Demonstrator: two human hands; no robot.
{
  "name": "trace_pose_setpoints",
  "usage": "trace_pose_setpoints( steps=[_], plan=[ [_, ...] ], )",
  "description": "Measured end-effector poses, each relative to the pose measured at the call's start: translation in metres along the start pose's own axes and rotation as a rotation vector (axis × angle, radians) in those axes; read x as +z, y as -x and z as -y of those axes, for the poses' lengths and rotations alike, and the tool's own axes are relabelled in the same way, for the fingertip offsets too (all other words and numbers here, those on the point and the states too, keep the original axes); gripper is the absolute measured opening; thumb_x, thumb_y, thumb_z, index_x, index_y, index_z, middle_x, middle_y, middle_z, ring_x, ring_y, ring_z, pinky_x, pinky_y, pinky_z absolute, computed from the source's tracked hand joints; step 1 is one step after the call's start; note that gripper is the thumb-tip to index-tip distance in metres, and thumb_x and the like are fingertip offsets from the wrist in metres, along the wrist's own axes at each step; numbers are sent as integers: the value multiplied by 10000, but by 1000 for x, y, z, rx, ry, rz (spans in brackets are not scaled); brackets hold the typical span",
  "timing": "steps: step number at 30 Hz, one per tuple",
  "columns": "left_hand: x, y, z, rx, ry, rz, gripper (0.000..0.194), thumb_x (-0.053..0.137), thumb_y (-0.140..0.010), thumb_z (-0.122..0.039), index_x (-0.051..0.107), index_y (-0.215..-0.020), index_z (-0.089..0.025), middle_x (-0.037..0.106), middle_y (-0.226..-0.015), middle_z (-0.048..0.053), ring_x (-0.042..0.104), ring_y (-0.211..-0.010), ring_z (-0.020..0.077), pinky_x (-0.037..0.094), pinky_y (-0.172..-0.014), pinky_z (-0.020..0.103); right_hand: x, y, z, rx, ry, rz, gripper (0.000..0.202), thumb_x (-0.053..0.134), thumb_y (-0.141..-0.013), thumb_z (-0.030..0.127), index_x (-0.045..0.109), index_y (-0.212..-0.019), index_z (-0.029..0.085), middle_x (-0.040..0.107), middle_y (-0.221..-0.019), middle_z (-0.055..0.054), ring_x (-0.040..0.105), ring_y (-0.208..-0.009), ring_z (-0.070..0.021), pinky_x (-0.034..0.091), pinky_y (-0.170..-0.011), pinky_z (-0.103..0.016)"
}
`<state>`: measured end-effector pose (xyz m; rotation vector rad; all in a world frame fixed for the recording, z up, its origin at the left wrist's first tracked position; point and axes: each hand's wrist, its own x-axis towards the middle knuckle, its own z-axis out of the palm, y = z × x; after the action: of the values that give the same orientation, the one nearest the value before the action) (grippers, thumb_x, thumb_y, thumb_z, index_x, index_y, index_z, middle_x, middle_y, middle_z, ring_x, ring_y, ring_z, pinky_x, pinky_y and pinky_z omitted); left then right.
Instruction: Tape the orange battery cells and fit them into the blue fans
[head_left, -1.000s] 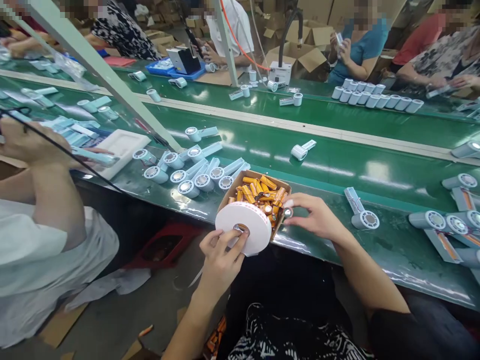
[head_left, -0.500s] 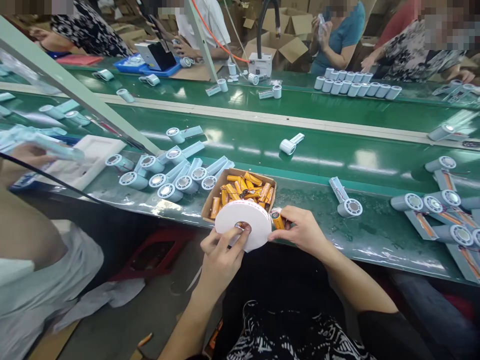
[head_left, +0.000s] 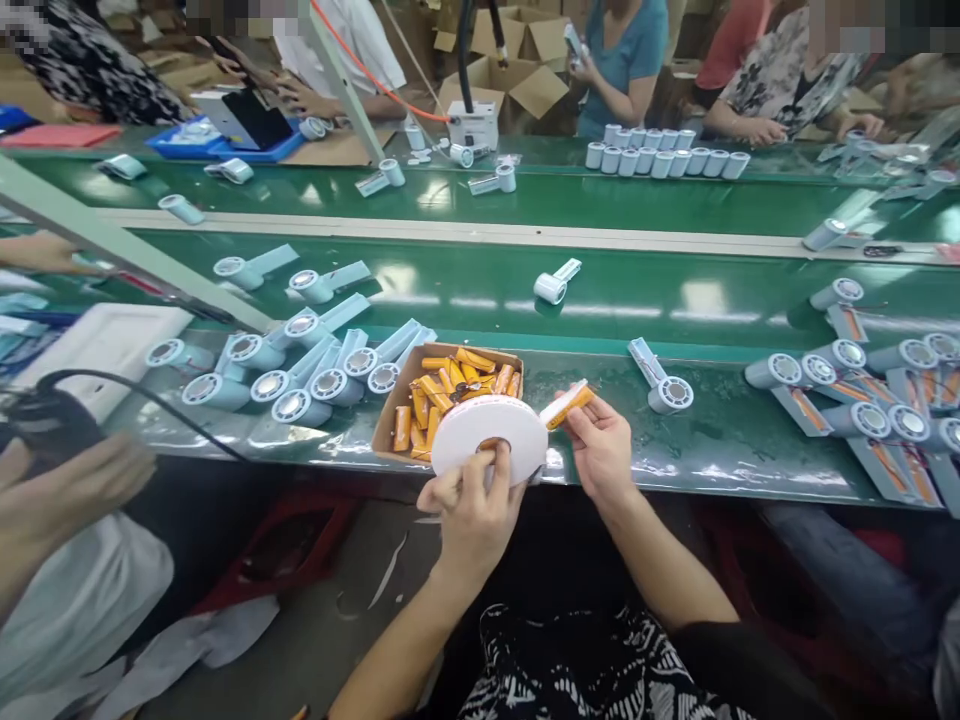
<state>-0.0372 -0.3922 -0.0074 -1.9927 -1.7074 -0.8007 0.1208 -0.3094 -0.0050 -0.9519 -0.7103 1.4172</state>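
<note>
My left hand grips a flat white roll of tape, its fingers hooked into the centre hole. My right hand pinches an orange-wrapped battery just right of the roll. A white strip lies along the battery's upper side, close to the roll's edge; whether it is still joined to the roll I cannot tell. Behind the roll stands a cardboard box of loose orange batteries, partly covered by it. To the right of my right hand lies a light-blue handheld fan body with its handle open.
Several light-blue fan bodies crowd the bench on the left, more on the right with batteries inside. A green conveyor runs beyond, carrying one fan body. A co-worker's hand with a dark cable is at left.
My right hand has raised and turned the battery, and its white-stripped side now shows. The roll stays in my left hand. The view has shifted, and the neighbour's hand has come nearer.
</note>
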Motion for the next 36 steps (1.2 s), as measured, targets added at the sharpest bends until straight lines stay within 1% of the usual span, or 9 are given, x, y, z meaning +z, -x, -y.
trace_pose_setpoints(
  steps=[4, 9, 12, 17, 20, 24, 27, 31, 36],
  plan=[
    [7, -2, -38, -43, 114, 16, 459, 788, -891, -398, 709, -1290, -185, 643, -946, 127, 492, -937, 306, 372, -844, 474, -12, -4, 7, -98, -112, -147, 426, 921, -755, 452, 764, -1080, 225, 815, -1104, -81, 768, -1055, -232, 637, -984, -403],
    [20, -20, -54, 161, 247, 307, 512, 816, -846, -324, 689, -1332, -226, 684, -1030, 111, 561, -951, 286, 400, -846, 465, -74, -58, 111, -618, -29, -324, 402, 833, -843, 517, 747, -1128, 247, 767, -1217, -44, 722, -1190, -208, 624, -1024, -362],
    [40, -64, -38, 331, 194, 621, 652, 867, -797, -384, 646, -1379, -188, 694, -1206, 144, 606, -1094, 321, 459, -912, 462, -112, -63, 152, -679, 55, -305, 430, 854, -837, 477, 741, -1189, 257, 767, -1198, -42, 742, -1143, -207, 639, -977, -357],
    [88, -176, -26, 394, 197, 1045, 452, 634, -939, -642, 747, -1145, -256, 737, -1223, 88, 682, -1093, 294, 512, -863, 381, -160, -34, 140, -580, 187, -334, 485, 959, -731, 337, 758, -1157, 222, 808, -1087, -74, 791, -1009, -267, 627, -985, -499],
    [131, -243, -40, 298, 21, 930, 409, 468, -1046, -547, 741, -1193, -281, 745, -1236, 93, 668, -1162, 294, 495, -918, 378, -177, -32, 130, -484, 232, -345, 689, 956, -743, 334, 671, -1366, 256, 824, -1091, -84, 804, -983, -272, 630, -966, -500],
    [184, -299, -51, 233, -135, 792, 499, 541, -1010, -470, 656, -1367, -140, 631, -1413, 251, 555, -1335, 409, 452, -1030, 484, -188, -40, 135, -371, 317, -290, 955, 896, -822, 406, 389, -1626, 307, 809, -1205, -116, 799, -1027, -264, 648, -916, -436],
    [210, -313, -38, 225, -198, 834, 523, 578, -964, -462, 676, -1299, -72, 687, -1270, 288, 664, -1165, 416, 505, -947, 484, -193, -44, 142, -338, 433, -241, 985, 840, -882, 426, 274, -1680, 306, 788, -1268, -121, 782, -1078, -254, 628, -975, -444],
    [236, -324, -3, 358, -245, 989, 558, 573, -896, -463, 651, -1352, -151, 746, -1182, 209, 725, -1037, 389, 559, -855, 454, -195, -51, 144, -263, 472, -142, 995, 787, -920, 480, 200, -1705, 311, 777, -1292, -124, 779, -1044, -244, 616, -989, -461],
    [251, -325, 19, 565, -65, 969, 543, 506, -921, -337, 627, -1440, -231, 576, -1549, 118, 650, -1263, 324, 531, -1040, 412, -184, -74, 133, -222, 376, -69, 1052, 813, -892, 504, 178, -1710, 320, 778, -1279, -121, 761, -1113, -271, 620, -979, -473]
  ],
)
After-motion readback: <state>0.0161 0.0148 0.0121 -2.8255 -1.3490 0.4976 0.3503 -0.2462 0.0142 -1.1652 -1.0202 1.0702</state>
